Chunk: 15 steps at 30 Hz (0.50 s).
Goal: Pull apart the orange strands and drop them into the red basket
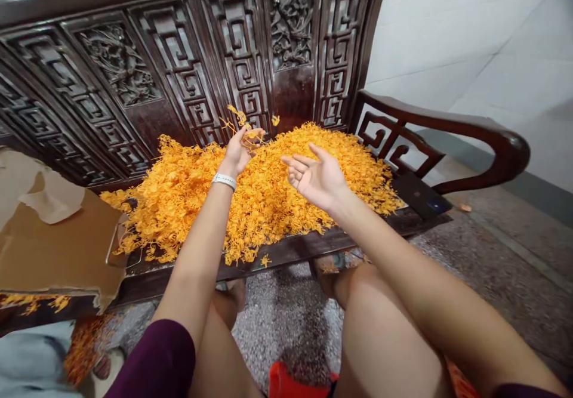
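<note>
A wide heap of small orange, stringy pieces (264, 207) covers the seat of a dark carved wooden bench (290, 249). My left hand (239, 150), with a white band at its wrist, is raised over the back of the heap, palm up and fingers apart. A few orange pieces (233, 120) are in the air or against its fingertips; whether any is held cannot be made out. To its right, my right hand (316, 177) hovers above the heap with its fingers spread and nothing in it.
Cardboard (54, 249) lies on the bench at the left, beside a metal wire handle (110, 246). A dark flat object (423, 195) rests near the curved armrest (470, 132). Something red (295, 383) is between my legs. Orange bits (87, 347) lie at lower left.
</note>
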Each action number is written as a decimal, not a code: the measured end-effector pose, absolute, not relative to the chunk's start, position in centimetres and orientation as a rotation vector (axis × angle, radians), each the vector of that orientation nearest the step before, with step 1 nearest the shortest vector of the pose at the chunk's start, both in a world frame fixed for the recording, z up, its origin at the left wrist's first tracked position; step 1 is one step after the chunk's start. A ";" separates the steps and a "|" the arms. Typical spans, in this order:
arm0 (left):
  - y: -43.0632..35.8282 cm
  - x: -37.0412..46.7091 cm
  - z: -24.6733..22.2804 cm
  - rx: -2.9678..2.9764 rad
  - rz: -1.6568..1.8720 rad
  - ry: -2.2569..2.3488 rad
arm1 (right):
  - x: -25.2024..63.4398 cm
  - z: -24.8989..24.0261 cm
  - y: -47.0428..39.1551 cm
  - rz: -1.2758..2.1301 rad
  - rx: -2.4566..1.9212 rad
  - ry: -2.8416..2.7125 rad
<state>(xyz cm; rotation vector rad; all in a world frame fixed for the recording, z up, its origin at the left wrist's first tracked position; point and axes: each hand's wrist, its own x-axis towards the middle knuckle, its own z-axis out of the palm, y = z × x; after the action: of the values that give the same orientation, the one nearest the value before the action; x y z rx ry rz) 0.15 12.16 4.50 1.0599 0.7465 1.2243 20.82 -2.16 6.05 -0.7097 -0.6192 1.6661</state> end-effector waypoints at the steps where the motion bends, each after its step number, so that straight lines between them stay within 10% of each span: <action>1: 12.2 -0.4 4.7 1.145 1.160 0.771 | 20.6 6.1 -2.0 1.683 -0.750 -0.589; 15: 7.8 0.9 9.7 1.912 0.246 0.435 | 18.6 2.9 -2.8 1.495 -1.042 -0.970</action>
<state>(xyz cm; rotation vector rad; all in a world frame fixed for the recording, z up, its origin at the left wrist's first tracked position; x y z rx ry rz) 0.89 7.81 9.69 1.9116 0.4352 0.2457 18.57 -2.78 2.89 -1.0419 -0.9703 1.4951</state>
